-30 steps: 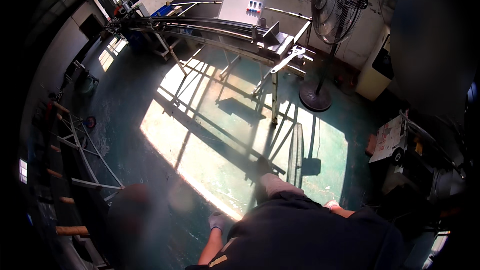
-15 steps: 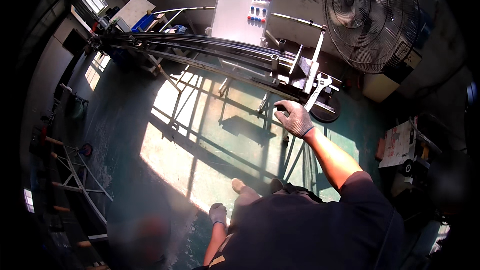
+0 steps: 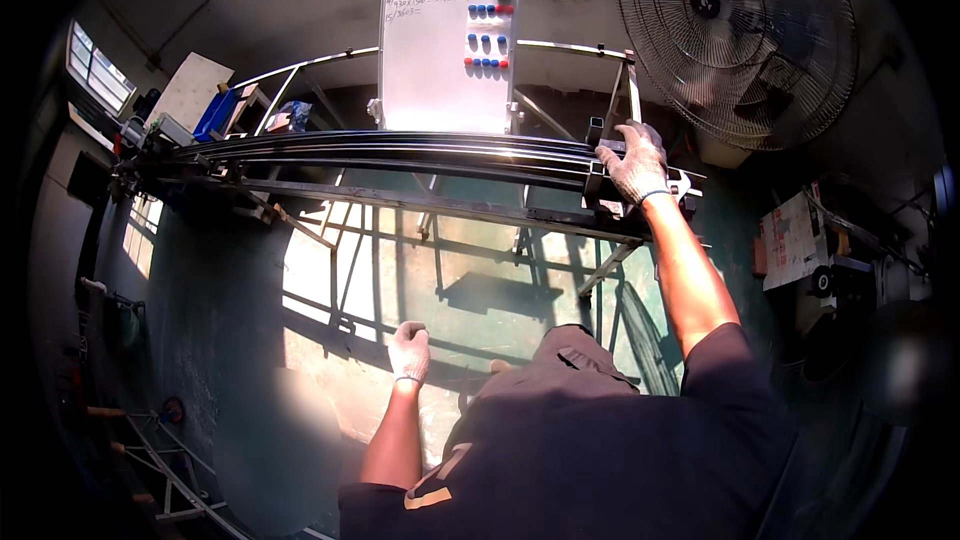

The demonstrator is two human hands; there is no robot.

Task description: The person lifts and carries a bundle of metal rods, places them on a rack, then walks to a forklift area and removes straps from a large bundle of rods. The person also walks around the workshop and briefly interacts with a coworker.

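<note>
My right hand (image 3: 638, 162), in a pale knitted glove, reaches out to the right end of a long metal rack. Its thumb and fingers close around a dark metal block (image 3: 612, 147) at the end of the bars; the palm side is hidden. Just right of the wrist, partly covered, is the light metal head of an adjustable wrench (image 3: 681, 186). Long dark metal bars (image 3: 400, 146) run leftward along the rack. My left hand (image 3: 409, 350), also gloved, hangs in the air above the sunlit floor, its fingers curled with nothing visible in them.
A whiteboard (image 3: 445, 90) with blue and red magnets stands behind the rack. At the far right is a large caged fan (image 3: 735, 30). The rack's frame rail (image 3: 430, 199) crosses in front of me. A metal frame (image 3: 165, 460) stands at lower left, boxes (image 3: 792, 240) at right.
My right hand has moved forward from beside the wrench onto the dark block at the rack's end. My left hand has risen forward. The view has shifted closer to the rack.
</note>
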